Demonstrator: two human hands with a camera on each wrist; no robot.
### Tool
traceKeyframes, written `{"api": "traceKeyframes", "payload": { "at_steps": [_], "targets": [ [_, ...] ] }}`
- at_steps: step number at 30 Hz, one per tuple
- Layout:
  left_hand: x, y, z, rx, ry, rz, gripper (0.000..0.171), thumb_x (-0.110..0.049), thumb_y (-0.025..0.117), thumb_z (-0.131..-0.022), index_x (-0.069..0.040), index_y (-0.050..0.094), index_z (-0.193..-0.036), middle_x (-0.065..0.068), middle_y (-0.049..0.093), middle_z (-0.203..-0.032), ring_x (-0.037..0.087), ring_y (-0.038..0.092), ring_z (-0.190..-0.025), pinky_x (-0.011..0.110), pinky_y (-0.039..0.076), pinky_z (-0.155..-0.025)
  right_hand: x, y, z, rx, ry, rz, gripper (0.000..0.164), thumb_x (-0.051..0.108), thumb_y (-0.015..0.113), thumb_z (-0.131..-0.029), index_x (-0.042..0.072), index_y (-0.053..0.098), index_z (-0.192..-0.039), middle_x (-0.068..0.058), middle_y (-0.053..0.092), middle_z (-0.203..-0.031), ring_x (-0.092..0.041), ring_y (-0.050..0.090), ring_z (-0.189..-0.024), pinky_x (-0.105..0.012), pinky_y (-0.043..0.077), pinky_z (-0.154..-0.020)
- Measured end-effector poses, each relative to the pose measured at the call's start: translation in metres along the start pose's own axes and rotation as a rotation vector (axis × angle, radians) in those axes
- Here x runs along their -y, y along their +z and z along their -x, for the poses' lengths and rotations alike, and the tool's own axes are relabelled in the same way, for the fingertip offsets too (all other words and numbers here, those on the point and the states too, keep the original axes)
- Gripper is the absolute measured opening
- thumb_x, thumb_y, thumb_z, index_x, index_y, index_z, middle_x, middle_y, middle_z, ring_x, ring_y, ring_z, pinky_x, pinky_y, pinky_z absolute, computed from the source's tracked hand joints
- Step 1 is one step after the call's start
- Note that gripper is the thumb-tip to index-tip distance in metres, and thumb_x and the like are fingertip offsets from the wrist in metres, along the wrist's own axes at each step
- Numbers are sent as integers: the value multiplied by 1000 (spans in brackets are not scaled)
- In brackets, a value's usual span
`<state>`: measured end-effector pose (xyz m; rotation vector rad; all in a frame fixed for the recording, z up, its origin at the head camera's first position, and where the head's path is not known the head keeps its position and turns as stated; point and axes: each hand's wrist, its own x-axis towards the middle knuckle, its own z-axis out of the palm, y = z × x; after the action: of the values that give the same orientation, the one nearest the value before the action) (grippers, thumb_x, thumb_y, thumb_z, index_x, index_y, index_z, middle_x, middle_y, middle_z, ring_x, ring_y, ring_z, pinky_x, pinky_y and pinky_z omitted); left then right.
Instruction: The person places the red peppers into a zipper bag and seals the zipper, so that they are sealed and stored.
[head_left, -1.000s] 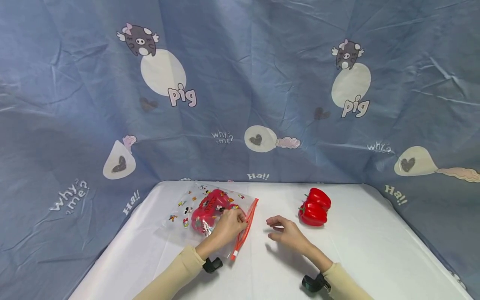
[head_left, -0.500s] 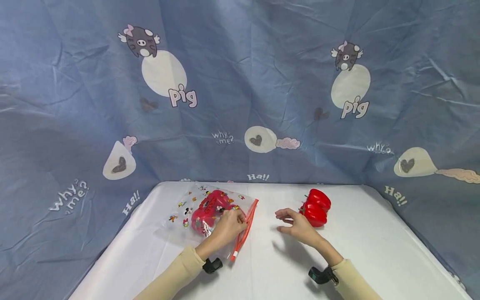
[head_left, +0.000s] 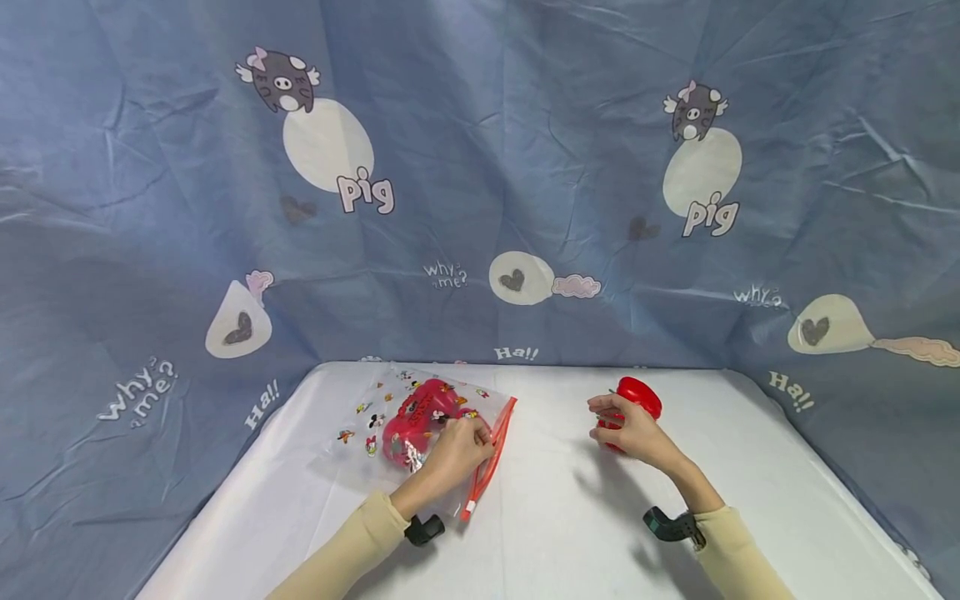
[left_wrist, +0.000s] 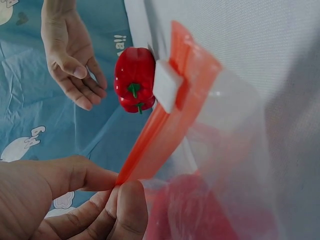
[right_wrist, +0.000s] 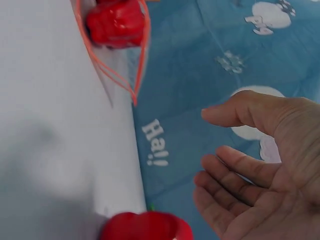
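My left hand pinches the orange zip edge of a clear plastic zip bag printed with cartoon figures. Thumb and fingertips meet on that edge in the left wrist view, below the white slider. Red bell peppers show through the bag's mouth in the right wrist view. On the right of the table lie two more red bell peppers with green stems. My right hand hovers in front of them, partly covering them in the head view. Its fingers are spread from the thumb and hold nothing.
A white cloth covers the table. Behind it hangs a blue curtain with pig prints, meeting the table's far and side edges. Each wrist wears a black camera mount.
My right hand has moved right, from the middle of the table to the two loose peppers. The left hand and the bag have stayed in place.
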<state>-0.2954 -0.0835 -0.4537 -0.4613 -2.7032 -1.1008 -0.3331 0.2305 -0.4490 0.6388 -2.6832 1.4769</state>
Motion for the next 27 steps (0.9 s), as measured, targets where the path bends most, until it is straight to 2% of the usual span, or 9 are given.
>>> {"api": "traceKeyframes", "payload": {
  "at_steps": [9,17,27],
  "targets": [
    [0,0,0,6,6,19,10,-7,71,-78,-8,64,-71,-3,56,-59,5,47,-51,20,38,-46,-12,-21,2,-19,58,36,55,15,76,-80,0,52,-127,-18,58,-127,-41,53,-121,-53,43,-100],
    [0,0,-1,-2,18,8,10,-6,71,-77,-8,63,-70,-3,56,-59,4,46,-51,20,38,-46,-21,-36,2,-41,117,65,59,8,72,-82,-6,45,-132,-26,52,-133,-42,49,-125,-54,40,-103],
    [1,2,-1,-4,31,8,10,-4,69,-76,-8,63,-69,-3,56,-58,4,46,-51,19,38,-46,-29,-46,4,-37,133,87,61,8,71,-82,-11,42,-133,-30,48,-136,-46,46,-127,-56,38,-104]
  ]
}}
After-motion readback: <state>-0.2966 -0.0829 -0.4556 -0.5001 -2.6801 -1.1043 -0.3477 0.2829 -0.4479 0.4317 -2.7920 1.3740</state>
